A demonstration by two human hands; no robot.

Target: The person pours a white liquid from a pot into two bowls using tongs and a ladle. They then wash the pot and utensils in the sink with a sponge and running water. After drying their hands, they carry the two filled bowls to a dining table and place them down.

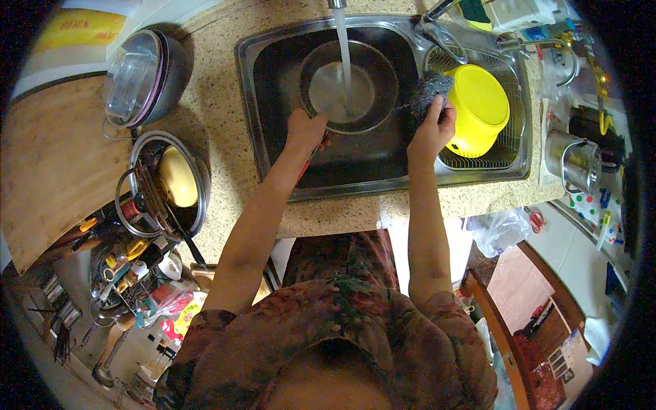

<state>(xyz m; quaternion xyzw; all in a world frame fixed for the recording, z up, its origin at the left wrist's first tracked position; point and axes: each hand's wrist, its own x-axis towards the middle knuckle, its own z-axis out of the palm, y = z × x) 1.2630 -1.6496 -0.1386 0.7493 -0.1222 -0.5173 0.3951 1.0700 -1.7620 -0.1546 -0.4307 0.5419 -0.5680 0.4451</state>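
A round dark metal pan (382, 56) sits in the large left basin of a stainless steel sink (333, 187). Water pours from the faucet (337, 3) into it, and some water lies over its bottom. My left hand (306, 132) grips the pan at its near left rim; a red part shows below that hand, its shape mostly hidden. A steel wool scourer (429, 95) is held between the thumb and fingers of my right hand (434, 132), to the right of the pan. Close beside this hand, a yellow plastic container (482, 97) lies bottom up over the right basin.
A wire rack (517, 133) lines the right basin. On the left counter stand stacked bowls (177, 77) and a metal pot (205, 179) holding a lid and a yellowish bowl (178, 177). A metal container (571, 159) hangs or stands at right. A second faucet (435, 10) is behind.
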